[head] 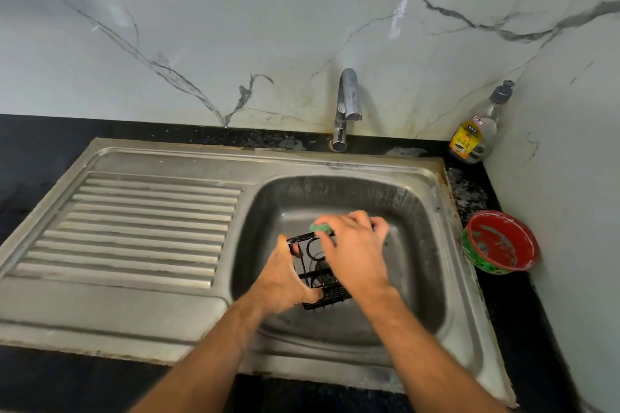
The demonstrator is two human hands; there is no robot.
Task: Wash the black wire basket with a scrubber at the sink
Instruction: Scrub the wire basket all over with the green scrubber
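- The basket (317,273) is held over the sink (432,278) bowl, above the drain, stood on end with its top edge tilted away from the person.
- The left hand (285,282) steadies it: the thumb hooks the lower wire edge and the fingers curl round the upper left corner, so this grip is closed on the basket.
- The right hand (352,245) pinches the green scrubber (322,228) and presses it against the basket's top rim; its grip is closed on the scrubber.
- The step in hand looks like scrubbing the upper frame; the lower mesh seems not yet reached.
- No water runs from the tap (347,104).
- Next, the scrubber likely needs to work down the wires, with the left hand turning the basket to expose other sides, then a rinse.
- A soap bottle (476,131) and a red bowl (501,241) stand on the table to the right.
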